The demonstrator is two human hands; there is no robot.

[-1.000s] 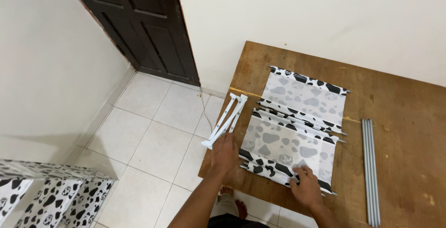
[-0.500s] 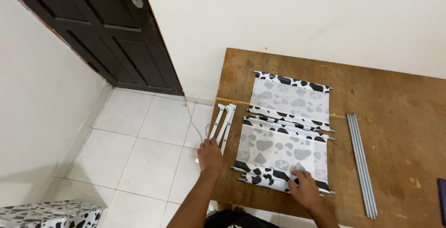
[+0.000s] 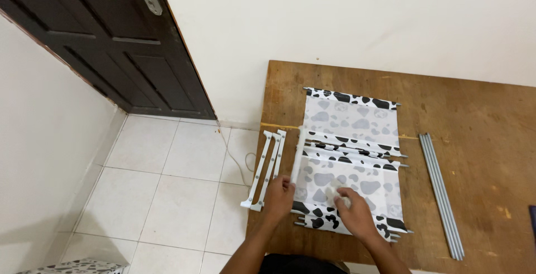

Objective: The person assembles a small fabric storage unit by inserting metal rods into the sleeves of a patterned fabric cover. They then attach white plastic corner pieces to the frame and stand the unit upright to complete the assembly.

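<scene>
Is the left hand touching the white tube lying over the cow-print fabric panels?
Touching. In the head view, the left hand closes around the near end of the white tube, which runs up from its fingers across the fabric panels.

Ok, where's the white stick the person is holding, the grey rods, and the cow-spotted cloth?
Long white plastic bar point(image 3: 298, 154): head view, on its middle, above the left hand.
Bundle of thin grey metal rods point(image 3: 440, 193): head view, mid-length of the bundle.
Black-and-white cow-patterned fabric panel point(image 3: 352, 119): head view, centre of the upper panel.
</scene>
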